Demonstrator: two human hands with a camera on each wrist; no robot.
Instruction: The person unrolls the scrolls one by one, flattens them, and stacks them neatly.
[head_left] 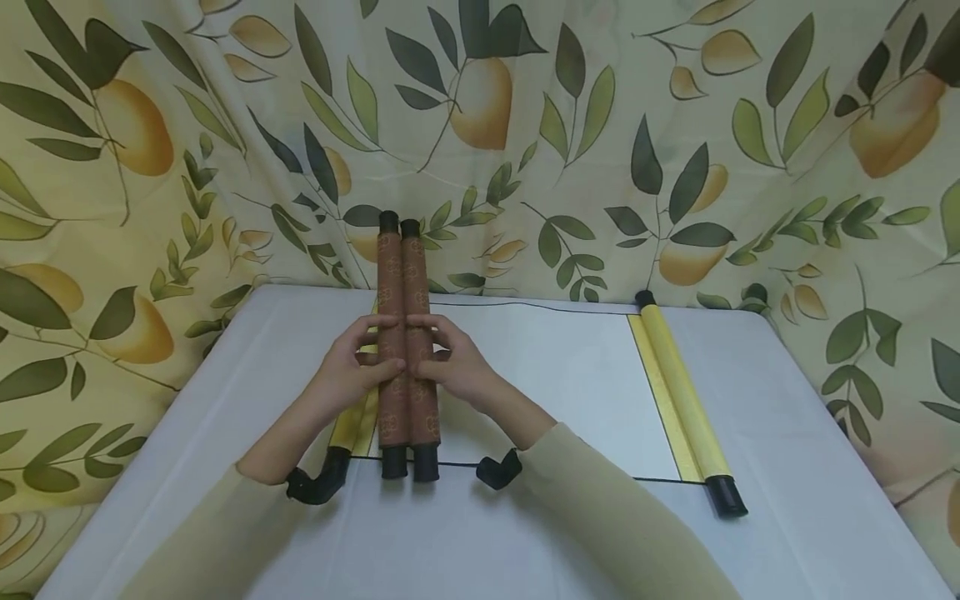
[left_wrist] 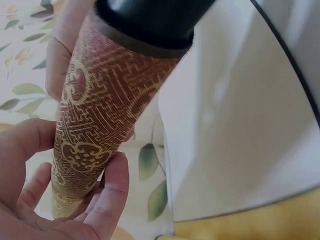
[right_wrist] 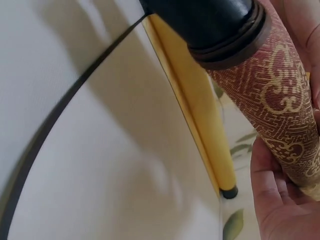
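Two brown-red rollers of a scroll with gold patterns and black end caps stand side by side above the table. My left hand (head_left: 348,367) grips the left roller (head_left: 392,408), thumb on the near face. The right roller (head_left: 423,421) is held the same way by my right hand (head_left: 465,362). Curled fingers and the gold pattern show close up on the roller (left_wrist: 95,110) in the left wrist view. Beneath lies an unrolled scroll with a white sheet (head_left: 555,375) and a yellow roller (head_left: 678,375) at its right end; the left yellow roller (head_left: 347,427) is partly hidden by my hand.
A white-covered table (head_left: 780,467) carries the unrolled scroll. Behind it hangs a curtain (head_left: 480,183) printed with fruit and leaves. Black pieces (head_left: 498,469) sit at both wrists, by the light sleeves.
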